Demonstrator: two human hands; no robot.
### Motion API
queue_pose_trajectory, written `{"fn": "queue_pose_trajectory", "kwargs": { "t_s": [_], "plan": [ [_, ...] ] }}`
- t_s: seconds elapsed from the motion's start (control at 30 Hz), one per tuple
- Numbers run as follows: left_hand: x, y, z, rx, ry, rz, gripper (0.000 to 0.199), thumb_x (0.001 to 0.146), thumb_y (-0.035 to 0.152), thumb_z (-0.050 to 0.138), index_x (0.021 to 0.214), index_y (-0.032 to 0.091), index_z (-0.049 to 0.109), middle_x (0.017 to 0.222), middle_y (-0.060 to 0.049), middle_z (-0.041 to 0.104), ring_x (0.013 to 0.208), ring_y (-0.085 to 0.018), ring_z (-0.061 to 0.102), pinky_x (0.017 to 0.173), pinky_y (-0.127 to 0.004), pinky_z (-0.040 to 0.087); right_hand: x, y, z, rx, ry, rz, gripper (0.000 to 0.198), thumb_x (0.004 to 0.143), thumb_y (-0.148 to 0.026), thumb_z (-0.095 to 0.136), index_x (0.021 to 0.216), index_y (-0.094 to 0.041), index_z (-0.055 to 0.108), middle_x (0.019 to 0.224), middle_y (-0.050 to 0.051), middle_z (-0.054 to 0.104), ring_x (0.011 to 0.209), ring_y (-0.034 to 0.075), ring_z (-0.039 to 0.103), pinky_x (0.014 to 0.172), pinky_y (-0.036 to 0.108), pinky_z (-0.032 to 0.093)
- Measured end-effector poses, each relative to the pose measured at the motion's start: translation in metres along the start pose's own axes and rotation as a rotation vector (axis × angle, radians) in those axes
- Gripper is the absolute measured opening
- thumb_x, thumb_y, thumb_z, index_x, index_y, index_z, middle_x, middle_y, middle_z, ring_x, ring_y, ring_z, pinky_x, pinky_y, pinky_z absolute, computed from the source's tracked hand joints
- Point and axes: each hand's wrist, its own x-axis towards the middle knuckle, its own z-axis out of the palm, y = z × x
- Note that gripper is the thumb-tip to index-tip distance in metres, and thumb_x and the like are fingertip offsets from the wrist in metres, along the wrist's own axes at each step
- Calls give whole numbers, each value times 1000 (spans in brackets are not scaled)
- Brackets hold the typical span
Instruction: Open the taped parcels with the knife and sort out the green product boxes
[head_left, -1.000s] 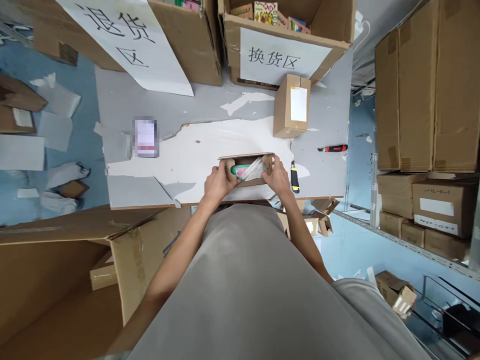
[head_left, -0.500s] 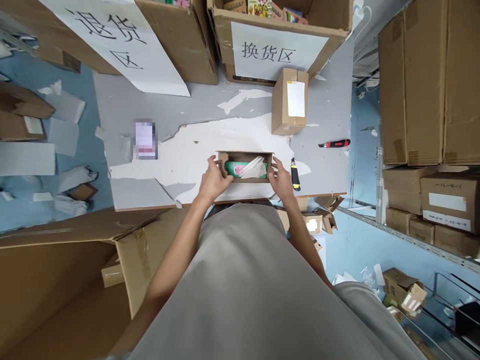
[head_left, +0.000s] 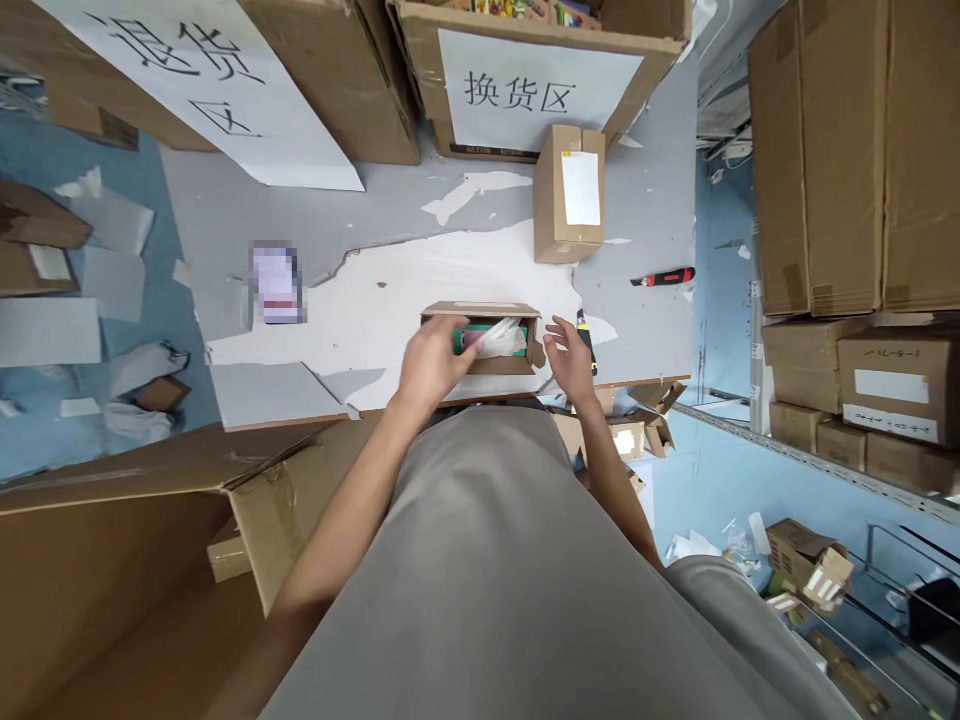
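A small open cardboard box (head_left: 480, 367) lies near the front edge of the table. Inside it sits a green package with a pink patch (head_left: 469, 338), partly covered by crumpled clear plastic (head_left: 506, 338). My left hand (head_left: 433, 362) reaches over the box's left end, thumb and fingers apart above the package; whether it touches the package I cannot tell. Just off the box's right end is my right hand (head_left: 570, 362), fingers spread and holding nothing. Behind that hand lies a yellow-and-black box cutter (head_left: 585, 335), partly hidden by it.
A taped carton with a white label (head_left: 581, 190) stands farther back. To its right lies a red-and-black cutter (head_left: 664, 277). Two large labelled cartons line the back, one with the sign (head_left: 525, 95). A blurred purple item (head_left: 275, 283) is at left; a big open carton (head_left: 112, 590) stands below.
My left hand has moved from the box's left side to over its opening. My right hand has come away from the right end. The box's back flap now shows raised.
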Motion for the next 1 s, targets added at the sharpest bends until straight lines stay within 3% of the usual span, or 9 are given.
{"fn": "queue_pose_trajectory", "kwargs": {
  "t_s": [0.07,0.13,0.33,0.47,0.6,0.7,0.8,0.93,1.0],
  "plan": [
    [15,21,13,174,-174,-15,38,96,34,86,130,18,77,134,-21,78,130,-43,74,113,-53,61,-5,-8,-4,-23,44,-18,63,111,-71,58,155,-27,65,143,18,81,125,31,81,99,47,74],
    [30,35,28,279,-266,-73,42,96,40,89,128,14,80,133,-26,78,133,-48,72,112,-55,60,-10,-14,-6,-50,82,-35,60,113,-70,57,153,-27,66,141,18,80,122,30,81,100,47,75],
    [55,51,67,369,-345,-179,58,97,58,86,128,9,83,132,-32,79,135,-52,71,109,-56,60,-15,-18,-6,-60,85,-10,53,114,-62,57,151,-26,68,139,18,79,121,31,79,100,49,75],
    [55,54,82,400,-366,-201,59,100,50,81,139,7,79,134,-33,79,132,-50,73,107,-55,60,-12,-10,2,-84,77,-10,52,115,-60,56,150,-25,69,138,18,79,118,30,79,98,47,75],
    [58,58,84,398,-442,-174,40,104,29,71,137,9,81,136,-32,79,132,-47,75,108,-54,59,-11,-7,8,-106,68,-29,49,116,-57,53,150,-25,69,137,18,79,121,29,79,99,45,74],
    [60,59,75,373,-524,-104,36,104,17,64,133,15,85,132,-27,82,131,-44,77,109,-52,58,-10,-8,6,-84,61,-25,48,115,-55,55,148,-24,70,138,18,79,121,30,79,100,47,75],
    [51,54,53,323,-514,-35,35,104,17,65,131,20,86,129,-22,83,128,-42,77,109,-49,58,-11,-13,0,-74,65,-17,49,114,-56,56,148,-23,70,137,19,79,120,31,79,100,50,75],
    [18,34,0,142,-317,80,27,107,34,67,124,25,87,124,-15,82,117,-36,78,101,-41,58,-15,-36,-6,-77,96,-51,49,115,-58,55,151,-27,70,138,17,78,121,31,78,101,51,75],
    [-2,17,-30,27,-178,56,27,107,43,70,120,26,86,116,-10,82,105,-31,77,95,-37,57,-17,-59,-1,-74,91,-100,48,117,-57,53,151,-29,70,138,16,78,123,31,78,104,50,74]
  ]
}}
